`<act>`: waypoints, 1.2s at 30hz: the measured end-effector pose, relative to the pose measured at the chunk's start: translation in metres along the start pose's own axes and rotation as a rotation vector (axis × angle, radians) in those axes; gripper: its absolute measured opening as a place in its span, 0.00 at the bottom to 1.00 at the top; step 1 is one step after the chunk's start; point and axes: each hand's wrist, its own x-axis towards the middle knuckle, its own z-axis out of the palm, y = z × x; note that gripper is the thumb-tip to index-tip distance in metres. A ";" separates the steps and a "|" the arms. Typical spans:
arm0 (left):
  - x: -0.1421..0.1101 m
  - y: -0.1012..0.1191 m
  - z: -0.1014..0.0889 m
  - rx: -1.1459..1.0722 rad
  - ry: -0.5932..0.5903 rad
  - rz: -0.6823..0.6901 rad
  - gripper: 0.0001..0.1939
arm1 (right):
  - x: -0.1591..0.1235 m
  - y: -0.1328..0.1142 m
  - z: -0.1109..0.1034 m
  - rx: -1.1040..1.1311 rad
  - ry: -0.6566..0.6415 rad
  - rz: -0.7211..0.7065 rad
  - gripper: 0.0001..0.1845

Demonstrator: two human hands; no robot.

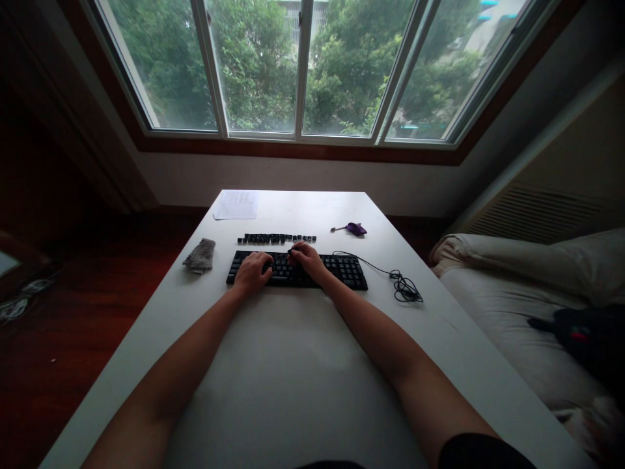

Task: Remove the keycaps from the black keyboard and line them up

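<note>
Two bare hands are set apart on the keyboard (283, 273), which lies across the middle of the worktop (293, 352): the left hand (252, 272) rests on its left part, whether gripping or not I cannot tell, while the right hand (308, 259) seems to pinch a small dark piece (293, 249), too small to identify. Loose keycaps (263, 238) lie in rows just beyond, so a slip of the right hand could scatter them or muddle their order. A snag on the loosely bundled cable (407, 288), or weak left-hand pressure, might let the keyboard skid.
</note>
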 end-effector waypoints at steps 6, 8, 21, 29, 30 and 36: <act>-0.001 -0.001 0.001 -0.025 0.014 -0.004 0.10 | 0.000 0.001 -0.001 0.006 -0.006 -0.003 0.20; -0.001 -0.001 0.001 -0.039 0.037 -0.007 0.11 | 0.000 0.001 -0.001 0.001 -0.005 -0.002 0.20; -0.002 0.003 -0.002 -0.080 0.162 -0.056 0.12 | -0.001 -0.001 0.000 -0.024 -0.002 -0.003 0.17; -0.003 0.003 -0.003 -0.092 0.175 -0.071 0.11 | -0.007 -0.011 0.001 -0.020 -0.063 -0.080 0.11; -0.003 0.004 -0.003 -0.093 0.174 -0.072 0.11 | -0.007 -0.011 0.001 -0.020 -0.075 -0.079 0.11; -0.003 0.009 -0.002 -0.100 0.142 -0.043 0.11 | -0.011 -0.014 0.003 -0.008 -0.099 -0.061 0.13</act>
